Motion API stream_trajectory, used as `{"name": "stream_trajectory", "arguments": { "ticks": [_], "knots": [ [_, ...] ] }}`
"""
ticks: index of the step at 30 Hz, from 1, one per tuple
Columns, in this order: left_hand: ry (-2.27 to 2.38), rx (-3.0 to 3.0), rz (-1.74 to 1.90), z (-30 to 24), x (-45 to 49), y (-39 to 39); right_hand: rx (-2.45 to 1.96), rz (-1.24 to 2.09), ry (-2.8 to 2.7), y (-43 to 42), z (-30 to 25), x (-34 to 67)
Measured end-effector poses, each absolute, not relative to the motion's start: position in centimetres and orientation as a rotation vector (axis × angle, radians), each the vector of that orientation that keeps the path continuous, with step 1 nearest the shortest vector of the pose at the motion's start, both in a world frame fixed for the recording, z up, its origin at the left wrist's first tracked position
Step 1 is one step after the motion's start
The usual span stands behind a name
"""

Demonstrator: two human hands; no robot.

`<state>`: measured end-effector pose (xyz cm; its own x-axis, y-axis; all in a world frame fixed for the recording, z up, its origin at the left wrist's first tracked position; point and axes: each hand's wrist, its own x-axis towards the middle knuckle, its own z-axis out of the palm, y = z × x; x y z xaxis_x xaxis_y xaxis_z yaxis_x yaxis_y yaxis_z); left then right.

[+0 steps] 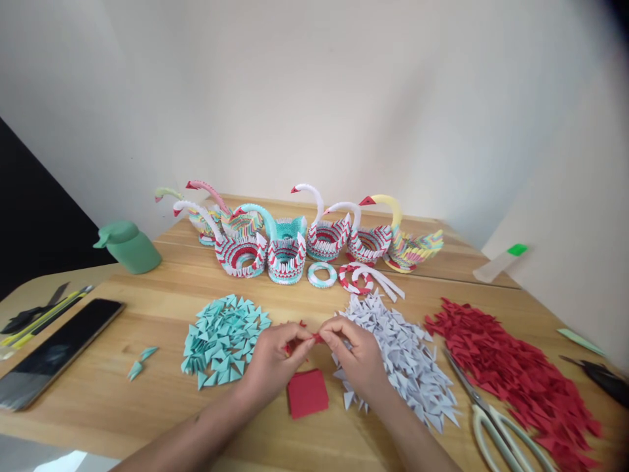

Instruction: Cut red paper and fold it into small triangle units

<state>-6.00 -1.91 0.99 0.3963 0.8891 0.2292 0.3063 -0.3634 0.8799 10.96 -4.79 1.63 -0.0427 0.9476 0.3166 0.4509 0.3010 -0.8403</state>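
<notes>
My left hand (276, 355) and my right hand (358, 353) meet above the middle of the table, thumbs and forefingers pinched on a small red paper piece (318, 337). Most of that piece is hidden by my fingertips. Just below my hands lies a flat red paper square (307, 394), perhaps a stack. A few red paper bits (303, 324) show behind my left fingers. To the left spreads a heap of teal folded paper triangles (223, 341). White folded triangles (407, 367) are heaped beside and partly behind my right hand.
Several paper swans (289, 255) stand at the back, with paper rings (322, 275) before them. A red triangle heap (506, 373) and scissors (484, 406) lie right. On the left are a phone (59, 347), a green lidded container (128, 246) and a yellow cutter (44, 318).
</notes>
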Motion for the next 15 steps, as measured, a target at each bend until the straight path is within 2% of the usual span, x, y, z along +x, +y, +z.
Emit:
{"name": "stream_trajectory", "arguments": {
  "ticks": [15],
  "knots": [
    [1.01,1.95,0.875,0.95,-5.8,-2.04,-1.274,0.609,-1.68,-4.75,1.56,10.86]
  ]
}}
